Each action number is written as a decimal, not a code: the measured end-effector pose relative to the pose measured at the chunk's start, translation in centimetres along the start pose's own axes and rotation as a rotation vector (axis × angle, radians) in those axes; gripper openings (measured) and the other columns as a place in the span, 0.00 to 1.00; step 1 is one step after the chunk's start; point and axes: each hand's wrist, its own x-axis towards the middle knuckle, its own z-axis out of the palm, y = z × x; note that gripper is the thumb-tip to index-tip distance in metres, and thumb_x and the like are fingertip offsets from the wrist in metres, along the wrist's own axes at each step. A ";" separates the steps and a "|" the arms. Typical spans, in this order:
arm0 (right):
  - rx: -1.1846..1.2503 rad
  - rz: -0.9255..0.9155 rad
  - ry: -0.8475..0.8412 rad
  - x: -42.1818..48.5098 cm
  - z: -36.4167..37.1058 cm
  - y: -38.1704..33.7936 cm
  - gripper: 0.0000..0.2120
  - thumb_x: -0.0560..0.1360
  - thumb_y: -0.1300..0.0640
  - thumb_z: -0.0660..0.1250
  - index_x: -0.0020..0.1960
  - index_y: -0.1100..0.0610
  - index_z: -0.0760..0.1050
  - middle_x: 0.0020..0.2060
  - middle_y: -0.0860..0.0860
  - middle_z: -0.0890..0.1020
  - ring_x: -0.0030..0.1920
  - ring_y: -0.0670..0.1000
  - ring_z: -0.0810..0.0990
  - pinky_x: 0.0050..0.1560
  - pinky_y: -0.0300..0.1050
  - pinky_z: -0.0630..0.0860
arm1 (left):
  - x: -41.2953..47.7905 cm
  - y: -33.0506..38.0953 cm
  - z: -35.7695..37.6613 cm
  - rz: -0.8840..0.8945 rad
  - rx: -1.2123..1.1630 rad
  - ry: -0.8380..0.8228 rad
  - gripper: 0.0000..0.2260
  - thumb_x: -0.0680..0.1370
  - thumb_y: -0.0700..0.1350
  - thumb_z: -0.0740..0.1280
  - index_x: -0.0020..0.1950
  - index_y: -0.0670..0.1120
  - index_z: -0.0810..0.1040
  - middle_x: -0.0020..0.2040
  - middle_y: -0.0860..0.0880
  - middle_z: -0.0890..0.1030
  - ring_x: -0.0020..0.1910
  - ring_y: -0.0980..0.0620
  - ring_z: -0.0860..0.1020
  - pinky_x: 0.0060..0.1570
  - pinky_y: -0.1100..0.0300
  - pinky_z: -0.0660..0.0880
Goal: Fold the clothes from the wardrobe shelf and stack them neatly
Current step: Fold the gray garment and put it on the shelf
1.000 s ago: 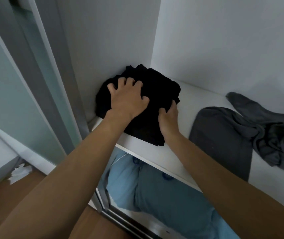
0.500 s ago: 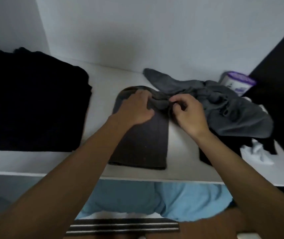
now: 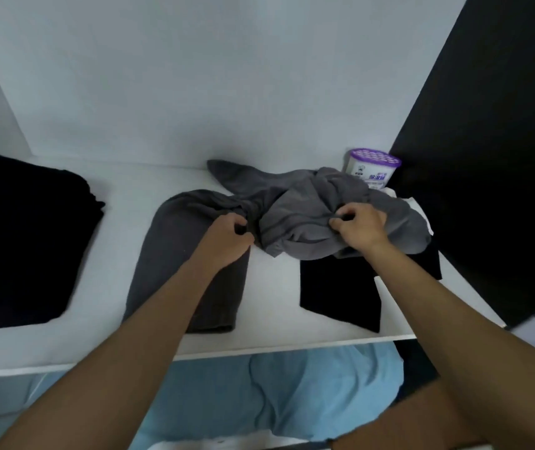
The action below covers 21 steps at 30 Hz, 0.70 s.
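Note:
A crumpled grey garment [image 3: 295, 209] lies across the middle of the white wardrobe shelf [image 3: 110, 319], one leg or sleeve stretched towards the front edge. My left hand [image 3: 227, 238] pinches its fabric near the middle. My right hand [image 3: 360, 227] grips a bunched fold further right. A folded black stack [image 3: 22, 235] rests at the shelf's left end. Under the grey garment, on the right, lies a flat black cloth [image 3: 337, 290].
A white tub with a purple lid [image 3: 373, 168] stands at the back right, against a black side panel [image 3: 487, 157]. Something white [image 3: 402, 199] peeks out behind the grey garment. Light blue fabric [image 3: 259, 397] fills the space below the shelf.
Both hands left the black stack at the left and moved right to the grey garment. Since half a second ago the right hand has shifted further right along it.

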 end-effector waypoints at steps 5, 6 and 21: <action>0.282 -0.284 -0.054 -2.6 -0.4 0.8 0.06 0.72 0.62 0.76 0.46 0.65 0.83 0.50 0.59 0.83 0.55 0.58 0.80 0.54 0.36 0.69 | -1.9 6.2 1.3 -0.222 -0.440 0.077 0.10 0.79 0.50 0.70 0.58 0.48 0.78 0.59 0.45 0.81 0.49 0.53 0.79 0.45 0.57 0.78; 0.324 -0.358 -0.069 -3.3 -0.9 1.0 0.06 0.72 0.62 0.76 0.47 0.65 0.83 0.50 0.57 0.83 0.55 0.56 0.80 0.52 0.32 0.68 | -2.4 7.4 1.6 -0.292 -0.512 0.023 0.12 0.79 0.54 0.69 0.57 0.49 0.78 0.58 0.46 0.81 0.50 0.51 0.80 0.43 0.55 0.79; 0.501 -0.669 -0.447 -12.1 -1.1 10.0 0.10 0.77 0.63 0.69 0.57 0.59 0.84 0.69 0.52 0.76 0.72 0.48 0.69 0.74 0.40 0.61 | -4.1 11.0 12.7 -0.380 -0.515 0.108 0.11 0.77 0.32 0.67 0.59 0.36 0.80 0.48 0.40 0.84 0.40 0.49 0.83 0.34 0.62 0.82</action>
